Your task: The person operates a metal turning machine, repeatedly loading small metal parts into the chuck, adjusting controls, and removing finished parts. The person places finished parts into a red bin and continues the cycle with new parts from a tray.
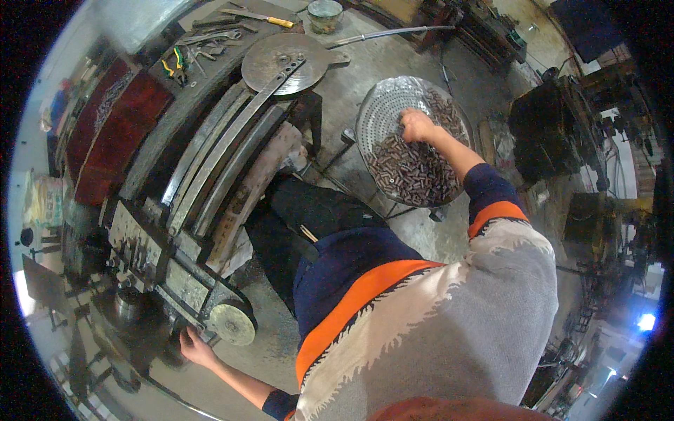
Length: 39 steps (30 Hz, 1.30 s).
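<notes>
My right hand (418, 126) is over a round perforated metal tray (387, 116), fingers curled down beside a heap of short metal cylinders (416, 173). Whether a piece is between those fingers is hidden. At the lower left, my left hand (197, 348) is at the end of a metal machine (187, 287), near a round end disc (231, 323). Its fingertips meet the dark machine parts, and I cannot make out what they hold. A long flat steel bar (226, 144) runs along the machine to a large steel disc (284, 63).
On the bench at the top left lie pliers with green-yellow handles (176, 66), wrenches (218, 36) and a yellow-handled tool (279, 22). A metal bucket (324, 16) is behind the steel disc. A long metal rod (389, 34) sticks out to the right. Dark machinery (545, 126) lines the right side.
</notes>
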Tool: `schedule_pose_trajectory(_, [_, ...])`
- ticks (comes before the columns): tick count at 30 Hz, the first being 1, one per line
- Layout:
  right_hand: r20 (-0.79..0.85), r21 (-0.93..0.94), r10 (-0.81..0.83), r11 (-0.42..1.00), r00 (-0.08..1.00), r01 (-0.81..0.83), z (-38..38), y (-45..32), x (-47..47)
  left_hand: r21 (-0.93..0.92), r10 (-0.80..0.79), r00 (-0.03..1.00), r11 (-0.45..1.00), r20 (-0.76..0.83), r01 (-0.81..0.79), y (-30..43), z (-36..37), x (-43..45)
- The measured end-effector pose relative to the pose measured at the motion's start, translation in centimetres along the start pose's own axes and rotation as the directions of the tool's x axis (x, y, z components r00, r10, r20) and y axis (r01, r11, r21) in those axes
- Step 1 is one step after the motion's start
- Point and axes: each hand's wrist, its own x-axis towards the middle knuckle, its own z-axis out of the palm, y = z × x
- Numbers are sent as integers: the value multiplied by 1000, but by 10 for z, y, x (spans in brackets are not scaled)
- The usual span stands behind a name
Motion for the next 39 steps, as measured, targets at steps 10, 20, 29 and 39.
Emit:
schedule_pose_trajectory(10, [-124,255,22,967,992,10,-32,-3,-7,3,55,941,998,334,-59,18,-22,10])
schedule_pose_trajectory(20, [-663,581,-515,104,543,807,-167,-238,35,105,461,881,876,105,-471,190,-6,-17])
schedule_pose_trajectory(29, [-685,435,-719,-272,119,859,-220,-393,26,10,648,730,746,215,-665,248,50,-29])
schedule_pose_trajectory(39, [-607,235,-794,-215,-29,948,-252,-454,22,-181,531,844,840,72,-512,204,28,-17])
